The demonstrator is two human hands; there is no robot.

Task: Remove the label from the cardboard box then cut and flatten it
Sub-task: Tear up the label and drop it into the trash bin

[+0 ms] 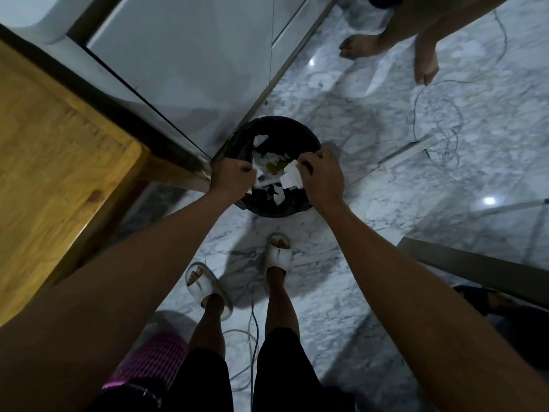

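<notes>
Both my hands reach out over a black bin (285, 129) lined with a dark bag, standing on the floor by a wall corner. My right hand (322, 176) pinches white label scraps (292, 176) above the bin's mouth. My left hand (230, 176) is closed at the bin's left rim, with a small white scrap edge showing at its fingers. More torn white paper pieces (269, 157) lie inside the bin. The cardboard box is not in view.
A wooden table (56, 162) stands at the left. Another person's bare feet (424, 66) are at the upper right near loose cables (442, 135) on the marble floor. A pink basket (151, 356) sits at my lower left. A grey board (475, 269) lies at the right.
</notes>
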